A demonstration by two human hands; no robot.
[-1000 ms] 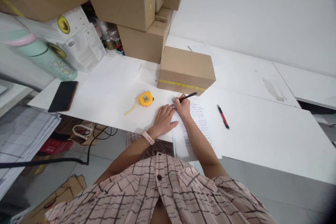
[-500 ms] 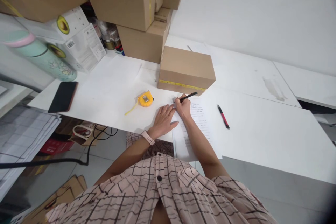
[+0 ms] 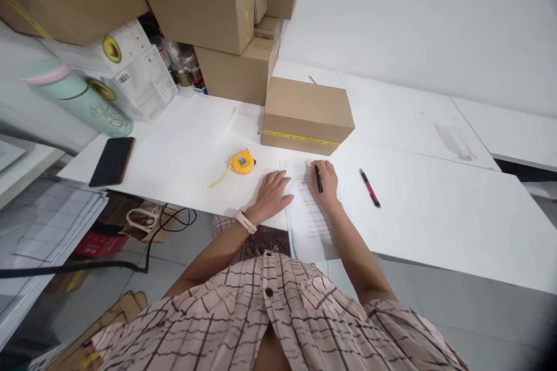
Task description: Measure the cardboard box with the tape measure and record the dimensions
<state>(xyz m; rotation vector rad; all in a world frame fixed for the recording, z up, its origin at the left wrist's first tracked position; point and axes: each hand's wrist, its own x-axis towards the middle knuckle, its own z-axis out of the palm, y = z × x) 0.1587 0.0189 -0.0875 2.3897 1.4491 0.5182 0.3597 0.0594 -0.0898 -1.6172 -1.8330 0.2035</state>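
Printed sheets of paper (image 3: 311,229) lie at the front edge of the white table, with lines of text on the top one. My right hand (image 3: 327,181) rests on the upper right of the paper, its fingers closed round a black pen (image 3: 319,178). The pen now lies along the fingers, pointing toward me. My left hand (image 3: 270,194) lies flat at the paper's left edge, fingers spread, holding nothing. A yellow tape measure (image 3: 242,162) sits to its left with a short length of tape out. Right of the paper lies a red and black pen (image 3: 369,188).
A cardboard box (image 3: 308,113) with a yellow tape strip stands just behind the paper. Stacked cartons (image 3: 235,72) rise at the back left. A phone (image 3: 112,161), a mint green bottle (image 3: 93,103) and avocado-printed boxes (image 3: 145,84) are at the left. A black cable (image 3: 148,252) hangs below.
My right hand has moved right, away from my left hand, and the pen has turned from pointing across to lying along the fingers. My left hand has stayed nearly in place.
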